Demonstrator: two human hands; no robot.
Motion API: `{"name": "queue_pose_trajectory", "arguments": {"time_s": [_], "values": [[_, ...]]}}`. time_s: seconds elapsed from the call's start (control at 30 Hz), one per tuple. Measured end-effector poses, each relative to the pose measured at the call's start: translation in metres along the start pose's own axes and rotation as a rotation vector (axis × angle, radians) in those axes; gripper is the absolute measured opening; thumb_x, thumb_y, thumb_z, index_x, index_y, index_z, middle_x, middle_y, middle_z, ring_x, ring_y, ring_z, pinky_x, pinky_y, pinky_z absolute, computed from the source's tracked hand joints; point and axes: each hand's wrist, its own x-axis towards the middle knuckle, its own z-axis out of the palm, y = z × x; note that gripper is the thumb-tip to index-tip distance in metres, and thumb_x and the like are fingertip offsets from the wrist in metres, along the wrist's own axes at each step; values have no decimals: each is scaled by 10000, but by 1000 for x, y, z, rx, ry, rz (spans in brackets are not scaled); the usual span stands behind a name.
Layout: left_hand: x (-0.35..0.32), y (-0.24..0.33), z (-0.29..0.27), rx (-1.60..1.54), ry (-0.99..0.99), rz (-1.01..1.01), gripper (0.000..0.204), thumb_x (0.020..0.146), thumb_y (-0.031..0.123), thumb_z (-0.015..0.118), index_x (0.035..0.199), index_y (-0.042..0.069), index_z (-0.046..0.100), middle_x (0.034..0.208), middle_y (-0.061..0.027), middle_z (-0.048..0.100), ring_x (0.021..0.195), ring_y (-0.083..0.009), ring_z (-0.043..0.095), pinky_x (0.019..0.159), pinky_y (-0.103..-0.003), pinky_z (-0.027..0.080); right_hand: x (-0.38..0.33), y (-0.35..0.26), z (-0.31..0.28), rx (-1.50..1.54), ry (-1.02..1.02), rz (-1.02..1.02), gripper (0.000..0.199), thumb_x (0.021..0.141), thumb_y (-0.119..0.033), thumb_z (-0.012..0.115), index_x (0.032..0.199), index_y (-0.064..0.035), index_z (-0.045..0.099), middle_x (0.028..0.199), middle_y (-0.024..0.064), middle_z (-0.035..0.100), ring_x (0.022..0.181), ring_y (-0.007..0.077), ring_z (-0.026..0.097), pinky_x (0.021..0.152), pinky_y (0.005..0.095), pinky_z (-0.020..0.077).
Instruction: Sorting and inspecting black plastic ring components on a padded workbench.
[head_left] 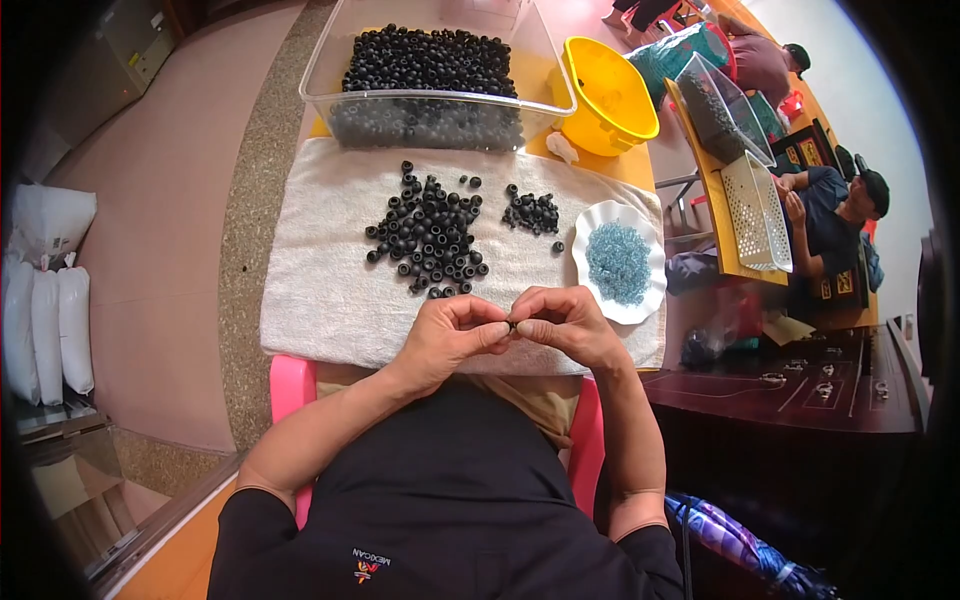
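Note:
My left hand (pixel 450 335) and my right hand (pixel 565 322) meet fingertip to fingertip over the near edge of a white towel (pixel 320 280). Between them they pinch one small black ring-shaped bead (pixel 511 325). A loose pile of the same black beads (pixel 430 235) lies on the towel just beyond my hands, with a smaller cluster of black beads (pixel 532 212) to its right. A white scalloped dish (pixel 590 275) holding small pale-blue pieces (pixel 618 262) stands at the right of the towel, close to my right hand.
A clear plastic bin (pixel 330 70) full of black beads stands behind the towel, a yellow basin (pixel 605 95) beside it. Other people sit at tables far right, near a white perforated basket (pixel 755 210). White sacks (pixel 45 300) lie on the floor at left. A dark low table (pixel 800 390) stands right.

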Motion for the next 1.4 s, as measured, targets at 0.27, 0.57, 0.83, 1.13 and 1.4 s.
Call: {"name": "queue_pose_trajectory", "arguments": {"time_s": [0.27,0.57,0.83,1.13,1.4], "values": [[-1,2,1,6,-16,11,142,975,59,722,1092,-18,703,995,-87,744,873,-152,739,819,-284,629,-3,0,2,14,-20,-8,150,951,-33,739,1074,53,732,1078,92,682,1001,154,666,896,283,547],[0,1,-1,26,-32,-5,144,972,61,728,1090,-17,701,995,-101,752,868,-150,738,811,-282,628,-5,3,5,-27,19,21,141,963,-1,709,1089,61,727,1090,105,691,1006,164,679,901,292,558],[0,-1,-1,44,-1,5,142,972,45,721,1095,-19,694,980,-88,743,861,-146,730,810,-277,619,-7,16,10,-287,128,-42,122,968,14,701,1080,59,717,1077,97,693,966,150,681,876,275,556],[0,-3,-1,14,18,-14,142,970,29,715,1100,-19,681,996,-91,732,866,-150,728,817,-282,623,-9,17,19,-360,194,-131,87,967,-9,706,1039,41,710,1034,82,681,968,141,651,840,283,531],[0,-3,-1,13,24,-13,129,963,18,719,1077,-13,670,972,-84,726,855,-153,728,814,-291,628,-8,13,29,-554,247,-264,76,954,1,697,1027,16,708,961,108,687,900,200,664,795,311,522]]}}
